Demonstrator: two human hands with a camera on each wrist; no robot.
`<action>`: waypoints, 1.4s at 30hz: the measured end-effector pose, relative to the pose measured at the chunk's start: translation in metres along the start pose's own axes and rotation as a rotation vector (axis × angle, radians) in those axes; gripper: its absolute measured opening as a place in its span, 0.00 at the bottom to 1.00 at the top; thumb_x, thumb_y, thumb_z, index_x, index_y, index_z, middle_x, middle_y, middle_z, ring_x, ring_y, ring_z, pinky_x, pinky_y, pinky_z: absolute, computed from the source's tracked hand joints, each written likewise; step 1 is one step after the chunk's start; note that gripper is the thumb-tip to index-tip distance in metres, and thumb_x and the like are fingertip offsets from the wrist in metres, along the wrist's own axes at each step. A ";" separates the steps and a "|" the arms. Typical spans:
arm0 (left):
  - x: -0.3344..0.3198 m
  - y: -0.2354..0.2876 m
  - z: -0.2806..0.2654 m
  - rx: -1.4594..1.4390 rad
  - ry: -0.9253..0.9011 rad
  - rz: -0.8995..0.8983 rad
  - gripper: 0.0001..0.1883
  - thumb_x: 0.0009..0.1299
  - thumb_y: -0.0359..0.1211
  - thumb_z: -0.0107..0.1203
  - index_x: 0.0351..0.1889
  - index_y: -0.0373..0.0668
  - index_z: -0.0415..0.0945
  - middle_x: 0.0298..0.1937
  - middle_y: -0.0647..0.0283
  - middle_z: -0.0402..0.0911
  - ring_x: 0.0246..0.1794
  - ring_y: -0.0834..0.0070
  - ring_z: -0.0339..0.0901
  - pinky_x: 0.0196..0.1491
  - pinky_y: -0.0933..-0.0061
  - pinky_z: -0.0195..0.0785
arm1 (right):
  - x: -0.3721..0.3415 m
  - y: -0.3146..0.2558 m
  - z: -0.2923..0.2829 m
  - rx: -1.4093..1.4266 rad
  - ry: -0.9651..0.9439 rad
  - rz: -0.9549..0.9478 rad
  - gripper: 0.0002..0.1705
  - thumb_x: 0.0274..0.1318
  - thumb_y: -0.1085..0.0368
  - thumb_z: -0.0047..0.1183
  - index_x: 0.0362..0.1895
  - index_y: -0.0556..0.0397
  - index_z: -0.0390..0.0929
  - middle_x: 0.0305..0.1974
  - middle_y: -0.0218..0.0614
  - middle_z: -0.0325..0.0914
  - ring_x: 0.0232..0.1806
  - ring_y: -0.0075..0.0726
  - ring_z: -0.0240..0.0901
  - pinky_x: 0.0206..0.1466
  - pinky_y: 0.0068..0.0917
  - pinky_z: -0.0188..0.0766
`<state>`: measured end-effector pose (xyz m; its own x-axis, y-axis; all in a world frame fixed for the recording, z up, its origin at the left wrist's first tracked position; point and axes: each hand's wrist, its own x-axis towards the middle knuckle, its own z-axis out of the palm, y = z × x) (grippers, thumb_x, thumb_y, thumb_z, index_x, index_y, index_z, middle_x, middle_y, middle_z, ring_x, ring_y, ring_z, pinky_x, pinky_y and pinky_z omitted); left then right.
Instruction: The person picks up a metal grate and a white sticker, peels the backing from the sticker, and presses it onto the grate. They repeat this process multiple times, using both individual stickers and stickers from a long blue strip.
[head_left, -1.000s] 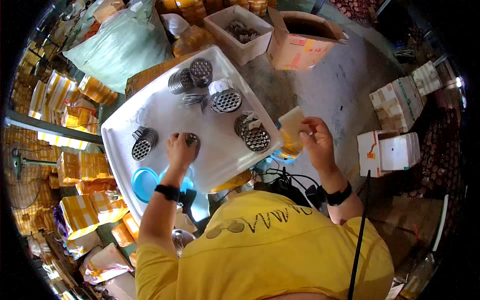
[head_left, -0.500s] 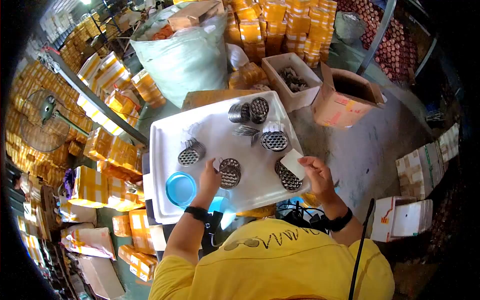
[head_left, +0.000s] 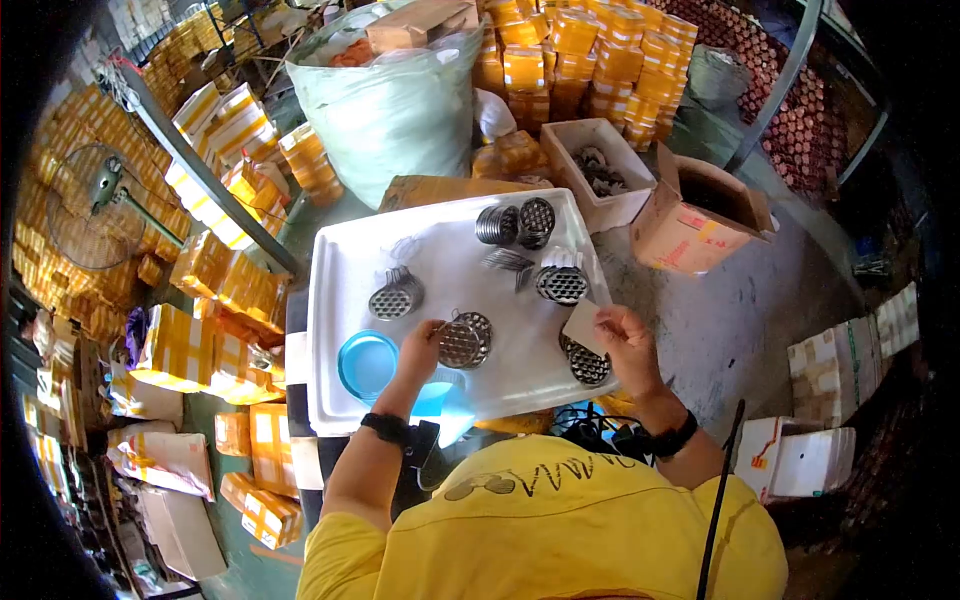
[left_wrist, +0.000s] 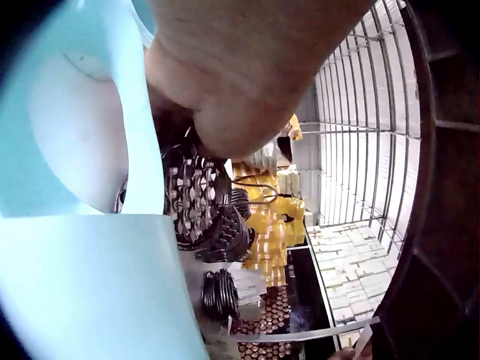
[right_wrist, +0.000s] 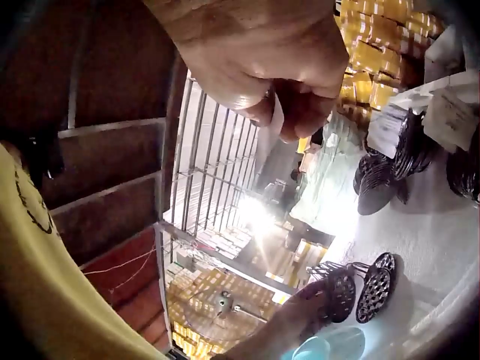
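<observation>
Perforated disc (head_left: 459,344) in left grip (head_left: 419,352); white card (head_left: 582,328) in right grip (head_left: 630,346)

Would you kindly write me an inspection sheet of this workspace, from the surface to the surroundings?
Surface: white tabletop with raised rim.
Job's things: perforated metal discs in several piles; white card.
Clutter: blue container at the near left.
Hands: left hand grips a disc; right hand pinches the white card.
Cables: black cables bunched by the near edge.
Surroundings: taped boxes, fan, pale sack, open cardboard box.
</observation>
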<state>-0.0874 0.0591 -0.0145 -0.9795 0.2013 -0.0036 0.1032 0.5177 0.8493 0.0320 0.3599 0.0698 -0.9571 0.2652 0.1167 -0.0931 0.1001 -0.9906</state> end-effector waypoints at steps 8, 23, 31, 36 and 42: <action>0.002 -0.030 -0.012 -1.096 -0.146 -0.485 0.11 0.70 0.35 0.41 0.43 0.38 0.68 0.25 0.65 0.73 0.20 0.72 0.72 0.19 0.74 0.66 | 0.008 -0.015 0.020 0.021 -0.048 -0.051 0.18 0.52 0.75 0.45 0.50 0.56 0.68 0.41 0.32 0.72 0.38 0.23 0.68 0.44 0.21 0.66; -0.064 0.089 -0.021 -1.370 -0.308 -0.537 0.10 0.64 0.27 0.49 0.43 0.39 0.67 0.36 0.58 0.75 0.35 0.69 0.76 0.37 0.68 0.74 | 0.026 -0.046 0.048 -0.152 -0.290 0.049 0.12 0.51 0.72 0.48 0.42 0.58 0.70 0.36 0.35 0.74 0.37 0.25 0.71 0.40 0.22 0.69; -0.072 0.095 -0.024 -1.237 -0.417 -0.562 0.06 0.63 0.25 0.50 0.37 0.38 0.68 0.33 0.61 0.76 0.30 0.73 0.76 0.35 0.74 0.73 | 0.032 -0.051 0.068 -0.163 -0.459 0.015 0.19 0.49 0.75 0.47 0.48 0.57 0.67 0.43 0.33 0.69 0.46 0.26 0.67 0.50 0.23 0.66; -0.073 0.104 -0.024 -1.190 -0.461 -0.615 0.10 0.63 0.25 0.49 0.42 0.36 0.70 0.34 0.61 0.77 0.30 0.76 0.77 0.34 0.77 0.73 | 0.029 -0.061 0.077 -0.177 -0.526 0.039 0.20 0.49 0.75 0.48 0.49 0.57 0.67 0.45 0.33 0.69 0.46 0.27 0.67 0.50 0.24 0.67; -0.077 0.104 -0.022 -1.108 -0.480 -0.604 0.11 0.65 0.27 0.47 0.44 0.33 0.71 0.36 0.60 0.77 0.32 0.76 0.77 0.35 0.77 0.74 | 0.027 -0.061 0.079 -0.319 -0.490 -0.064 0.20 0.48 0.76 0.49 0.49 0.56 0.67 0.45 0.35 0.70 0.45 0.28 0.69 0.46 0.24 0.70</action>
<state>-0.0055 0.0797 0.0858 -0.6420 0.5687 -0.5142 -0.7347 -0.2646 0.6247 -0.0099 0.2853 0.1279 -0.9745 -0.2177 0.0540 -0.1405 0.4050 -0.9034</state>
